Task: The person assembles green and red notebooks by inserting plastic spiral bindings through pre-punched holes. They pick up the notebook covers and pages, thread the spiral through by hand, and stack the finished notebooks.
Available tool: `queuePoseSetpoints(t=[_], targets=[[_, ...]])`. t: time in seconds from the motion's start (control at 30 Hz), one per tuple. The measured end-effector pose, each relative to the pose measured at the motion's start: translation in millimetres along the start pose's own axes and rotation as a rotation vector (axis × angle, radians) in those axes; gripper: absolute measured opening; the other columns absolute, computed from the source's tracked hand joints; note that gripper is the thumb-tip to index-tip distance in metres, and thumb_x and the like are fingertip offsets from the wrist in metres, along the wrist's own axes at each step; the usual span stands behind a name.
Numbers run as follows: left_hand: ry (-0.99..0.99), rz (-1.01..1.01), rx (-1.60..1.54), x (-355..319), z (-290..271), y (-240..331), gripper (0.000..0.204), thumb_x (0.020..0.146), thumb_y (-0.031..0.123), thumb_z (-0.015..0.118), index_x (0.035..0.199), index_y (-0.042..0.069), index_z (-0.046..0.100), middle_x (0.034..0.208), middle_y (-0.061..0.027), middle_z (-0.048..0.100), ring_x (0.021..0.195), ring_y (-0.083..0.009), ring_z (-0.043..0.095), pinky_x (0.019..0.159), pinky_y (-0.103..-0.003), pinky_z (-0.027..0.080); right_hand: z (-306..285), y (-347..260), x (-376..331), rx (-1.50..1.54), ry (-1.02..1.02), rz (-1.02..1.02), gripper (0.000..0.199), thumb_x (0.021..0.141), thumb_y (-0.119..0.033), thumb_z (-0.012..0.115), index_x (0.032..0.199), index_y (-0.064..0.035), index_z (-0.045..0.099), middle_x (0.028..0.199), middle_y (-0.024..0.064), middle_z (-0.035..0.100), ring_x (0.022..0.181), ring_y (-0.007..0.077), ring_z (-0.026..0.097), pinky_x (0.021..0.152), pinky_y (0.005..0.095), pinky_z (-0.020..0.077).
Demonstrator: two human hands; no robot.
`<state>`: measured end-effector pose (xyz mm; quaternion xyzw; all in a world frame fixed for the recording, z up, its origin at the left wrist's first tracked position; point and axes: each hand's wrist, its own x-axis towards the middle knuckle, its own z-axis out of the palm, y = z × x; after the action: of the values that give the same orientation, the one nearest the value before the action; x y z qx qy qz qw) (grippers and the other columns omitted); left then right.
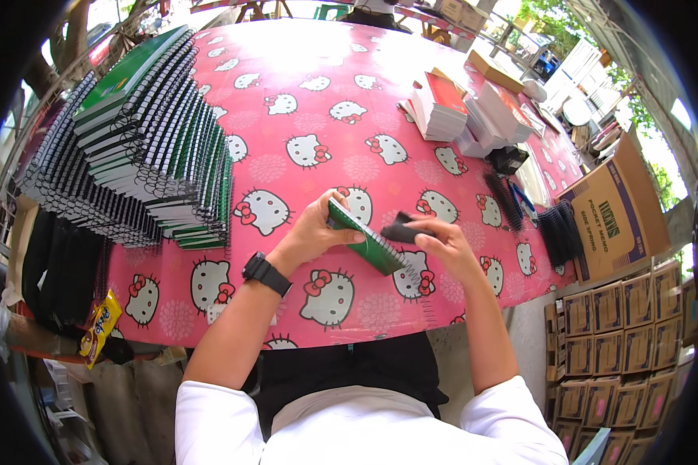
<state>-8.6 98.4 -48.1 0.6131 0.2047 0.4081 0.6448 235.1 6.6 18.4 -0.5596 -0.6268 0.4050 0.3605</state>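
Above the pink table, my left hand (318, 236) is closed around a small green-covered notebook (378, 253), held tilted with its bound edge toward the right. A thin spiral coil (417, 277) runs along that edge, and its loose end trails down past the notebook's lower corner. My right hand (447, 245) is pinching a dark, soft-looking black piece (403, 230) close to the coil; whether it is cloth or foam I cannot tell. The black piece is beside the notebook's edge, and contact with the coil is unclear.
Tall stacks of green spiral notebooks (155, 147) stand at the left, with a yellow snack packet (99, 327) near the front edge. Rightward are red-topped paper stacks (447, 94), black coils (558, 234), blue-handled pliers (524, 203) and an opened cardboard box (614, 213). Stacked cartons (620, 337) stand below.
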Motion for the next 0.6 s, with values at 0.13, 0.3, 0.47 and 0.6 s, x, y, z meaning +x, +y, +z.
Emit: queuePoseSetpoints(t=[0.13, 0.3, 0.47, 0.6], targets=[[-0.011, -0.013, 0.026, 1.0, 0.2, 5.6, 0.039, 0.075, 0.004, 0.079, 0.096, 0.011, 0.046, 0.085, 0.0044, 0.051, 0.082, -0.0052, 0.049, 0.074, -0.023, 0.043, -7.4, 11.7, 2.6, 0.602, -0.302, -0.210, 0.043, 0.083, -0.036, 0.067, 0.107, 0.0001, 0.068, 0.111, 0.0177, 0.063, 0.120, 0.0251, 0.050, 0.098, 0.0381, 0.0389], [-0.004, -0.032, 0.026, 0.6, -2.9, 0.1, 0.043, 0.075, 0.011, 0.081, 0.102, 0.007, 0.047, 0.087, 0.0005, 0.056, 0.085, -0.0079, 0.052, 0.077, -0.027, 0.045, -8.1, 7.0, 13.6, 0.120, -0.011, -0.100, 0.040, 0.086, -0.031, 0.061, 0.108, 0.0024, 0.067, 0.111, 0.0133, 0.063, 0.109, 0.0203, 0.055, 0.093, 0.0350, 0.0412], [-0.042, 0.032, 0.056, -0.7, -3.0, 1.9, 0.046, 0.076, 0.013, 0.080, 0.106, 0.006, 0.046, 0.091, -0.0005, 0.057, 0.087, -0.0082, 0.052, 0.079, -0.028, 0.045, 10.1, 1.9, 12.8, 0.203, -0.094, -0.063, 0.041, 0.086, -0.030, 0.060, 0.110, 0.0028, 0.065, 0.110, 0.0075, 0.063, 0.091, 0.0128, 0.055, 0.084, 0.0282, 0.0424], [-0.030, -0.042, 0.033, -1.1, 2.5, 3.5, 0.039, 0.078, 0.011, 0.079, 0.100, 0.011, 0.046, 0.088, 0.0039, 0.054, 0.087, -0.0051, 0.050, 0.078, -0.024, 0.042, 5.4, 10.1, 15.3, 0.339, -0.086, -0.119, 0.039, 0.084, -0.029, 0.063, 0.108, 0.0015, 0.067, 0.111, 0.0071, 0.063, 0.089, 0.0117, 0.054, 0.080, 0.0274, 0.0429]])
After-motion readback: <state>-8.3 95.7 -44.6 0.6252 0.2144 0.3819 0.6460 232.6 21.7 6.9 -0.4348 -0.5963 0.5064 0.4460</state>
